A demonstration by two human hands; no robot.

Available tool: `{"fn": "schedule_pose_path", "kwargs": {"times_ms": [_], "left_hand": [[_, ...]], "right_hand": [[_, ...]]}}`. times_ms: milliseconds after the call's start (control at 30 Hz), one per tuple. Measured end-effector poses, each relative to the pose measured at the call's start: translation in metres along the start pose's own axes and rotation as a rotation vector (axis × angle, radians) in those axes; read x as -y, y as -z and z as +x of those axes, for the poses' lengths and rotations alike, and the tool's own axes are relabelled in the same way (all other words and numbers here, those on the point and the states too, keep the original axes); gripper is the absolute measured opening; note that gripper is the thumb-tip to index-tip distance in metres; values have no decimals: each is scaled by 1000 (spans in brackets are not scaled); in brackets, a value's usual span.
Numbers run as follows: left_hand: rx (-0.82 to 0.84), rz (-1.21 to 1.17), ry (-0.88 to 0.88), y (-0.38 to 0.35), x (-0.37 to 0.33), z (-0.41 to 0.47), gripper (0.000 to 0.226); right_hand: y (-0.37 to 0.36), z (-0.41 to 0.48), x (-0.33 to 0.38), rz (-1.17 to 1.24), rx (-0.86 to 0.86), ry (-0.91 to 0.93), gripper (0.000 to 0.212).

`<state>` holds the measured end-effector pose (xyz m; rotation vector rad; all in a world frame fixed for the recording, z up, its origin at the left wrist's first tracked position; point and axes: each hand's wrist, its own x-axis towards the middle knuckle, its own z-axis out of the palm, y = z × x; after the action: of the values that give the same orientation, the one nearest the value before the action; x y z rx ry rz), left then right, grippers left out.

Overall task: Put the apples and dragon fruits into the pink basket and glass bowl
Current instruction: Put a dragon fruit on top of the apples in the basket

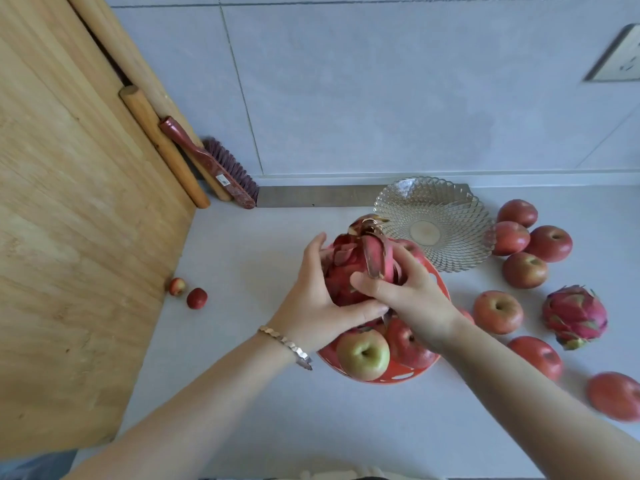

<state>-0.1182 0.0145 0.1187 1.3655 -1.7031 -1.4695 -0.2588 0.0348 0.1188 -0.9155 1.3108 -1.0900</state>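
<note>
Dragon fruit (346, 275) is off the tabletop, gripped from both sides. The left hand (308, 306) cups its left flank with the thumb under the near end. The right hand (412, 299) curls over its right flank, thumb across the front. Long axis runs near-to-far, with the dried leafy tip pointing toward the tabletop's far edge. Directly below both hands sits the pink basket (391, 377), already carrying apples, with a green-yellow apple (363, 355) at its near rim. Beyond it to the far right, nearer the right hand, stands the glass bowl (450, 206), holding nothing. Judgement: the short move is straight down, but the fruit would perch on apples; the bowl needs a shift away and rightward. A second dragon fruit (573, 315) and loose apples (549, 243) lie toward the right edge, on the right hand's side.
</note>
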Motion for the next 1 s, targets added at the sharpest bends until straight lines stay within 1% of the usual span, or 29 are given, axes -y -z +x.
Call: {"fn": "schedule_pose_path", "kwargs": {"times_ms": [33,67,100,133,167,200,233,267,367,400,467,633,800,867,933,1000], "left_hand": [[34,-22,22,1,0,3,124],[44,-22,39,3,2,6,129],[31,14,46,3,2,7,127],[3,65,52,5,6,9,117],[-30,116,52,6,10,9,96],[-49,164,69,8,15,10,73],[-51,209,98,9,21,10,58],[-39,247,130,10,30,11,55],[-14,297,209,8,49,12,66],[-4,307,222,6,53,12,66],[1,337,200,3,57,13,62],[7,355,197,3,59,14,57],[29,369,179,8,63,13,52],[23,346,157,10,65,10,47],[-36,295,114,18,69,9,37],[-183,246,121,37,81,12,28]], "right_hand": [[6,3,-2,-84,-74,26,66],[12,7,-4,-167,-140,63,71],[17,12,-6,-265,-195,111,72],[22,17,-9,-382,-230,163,71],[27,23,-10,-515,-246,202,73],[31,29,-12,-642,-245,219,75],[33,34,-14,-753,-221,214,76],[33,38,-17,-847,-178,188,77],[29,44,-29,-1124,-18,72,80],[26,44,-31,-1211,2,44,79],[20,45,-32,-1335,-14,10,76],[1,55,-30,-1511,-9,-62,69],[3,53,-33,-1510,4,-71,69],[2,49,-33,-1495,41,-94,71],[-2,45,-28,-1443,70,-122,68],[-11,43,-18,-1392,75,-81,61]]}}
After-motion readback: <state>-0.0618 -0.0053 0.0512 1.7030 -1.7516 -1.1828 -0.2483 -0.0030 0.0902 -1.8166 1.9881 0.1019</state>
